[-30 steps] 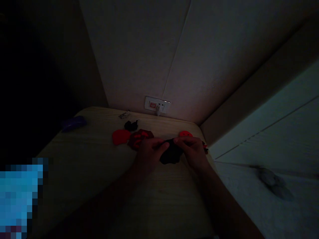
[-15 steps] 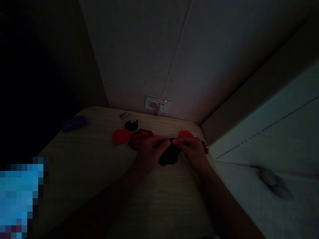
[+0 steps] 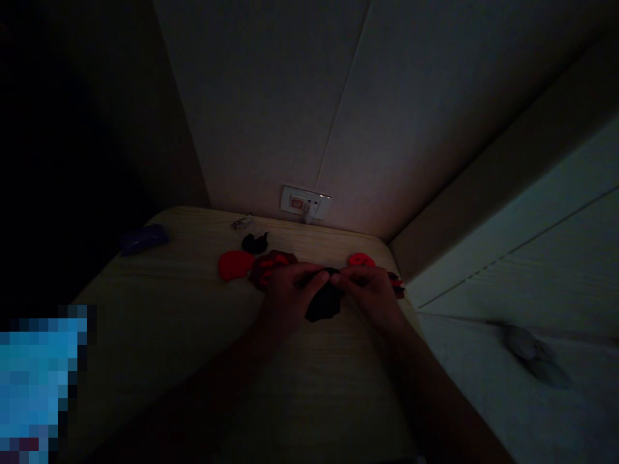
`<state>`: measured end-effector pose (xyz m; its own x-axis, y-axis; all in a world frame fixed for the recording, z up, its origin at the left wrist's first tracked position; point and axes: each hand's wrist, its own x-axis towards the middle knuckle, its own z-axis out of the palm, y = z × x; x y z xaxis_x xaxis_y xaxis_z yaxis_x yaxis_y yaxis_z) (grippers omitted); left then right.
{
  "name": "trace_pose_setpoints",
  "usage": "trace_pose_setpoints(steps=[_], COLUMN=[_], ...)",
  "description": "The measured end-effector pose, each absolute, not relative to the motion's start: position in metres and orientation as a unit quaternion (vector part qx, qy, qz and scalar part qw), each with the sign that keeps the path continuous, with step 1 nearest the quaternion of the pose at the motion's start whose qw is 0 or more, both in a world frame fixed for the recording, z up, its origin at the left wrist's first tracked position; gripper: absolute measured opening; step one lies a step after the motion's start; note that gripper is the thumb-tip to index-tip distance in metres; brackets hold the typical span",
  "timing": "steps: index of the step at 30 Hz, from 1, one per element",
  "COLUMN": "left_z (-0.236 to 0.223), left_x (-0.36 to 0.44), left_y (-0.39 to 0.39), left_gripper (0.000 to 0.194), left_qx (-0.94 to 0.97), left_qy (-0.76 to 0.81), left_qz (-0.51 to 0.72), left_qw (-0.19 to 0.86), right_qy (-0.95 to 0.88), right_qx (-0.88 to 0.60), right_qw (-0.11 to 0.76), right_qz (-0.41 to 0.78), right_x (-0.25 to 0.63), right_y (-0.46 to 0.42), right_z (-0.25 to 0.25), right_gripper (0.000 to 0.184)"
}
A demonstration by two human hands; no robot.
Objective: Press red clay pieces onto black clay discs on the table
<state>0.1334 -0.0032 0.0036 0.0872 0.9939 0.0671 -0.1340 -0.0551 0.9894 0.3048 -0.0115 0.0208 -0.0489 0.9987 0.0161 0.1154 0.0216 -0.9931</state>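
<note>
1. Nearest, just below the centre of the frame, the left hand (image 3: pixel 286 298) and right hand (image 3: pixel 374 295) pinch a dark piece (image 3: pixel 325 305) between thumbs and fingers; it looks matt and nearly black, spreading below the thumbs to an uneven lower edge; its material is too dim to tell.
2. Beyond, left of centre, a bright red piece (image 3: pixel 235 265) and a dark red patterned piece (image 3: pixel 271 261) lie on the pale tabletop (image 3: pixel 193 309); a red disc (image 3: pixel 362 260) sits right of centre.
3. Farther back, a black scrap (image 3: pixel 255 243); then the wall socket (image 3: pixel 305 203), mid-frame.

Dimly lit wood tbl (image 3: pixel 309 374) by wall (image 3: pixel 271 109) w/ pwr outlet (image 3: pixel 304 197).
</note>
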Motion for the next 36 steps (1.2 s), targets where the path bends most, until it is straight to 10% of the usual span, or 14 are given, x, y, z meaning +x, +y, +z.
trace_pose_setpoints(steps=[36], left_z=[-0.006], left_x=[0.136], left_y=[0.0], left_gripper=[0.021], left_qx=[0.486], left_qy=[0.435], left_qz=[0.523], left_qw=[0.549], right_qy=[-0.511], right_qx=[-0.527], right_qw=[0.496], right_qz=[0.463], right_x=[0.302], right_y=[-0.009], right_z=[0.015], right_gripper=[0.032])
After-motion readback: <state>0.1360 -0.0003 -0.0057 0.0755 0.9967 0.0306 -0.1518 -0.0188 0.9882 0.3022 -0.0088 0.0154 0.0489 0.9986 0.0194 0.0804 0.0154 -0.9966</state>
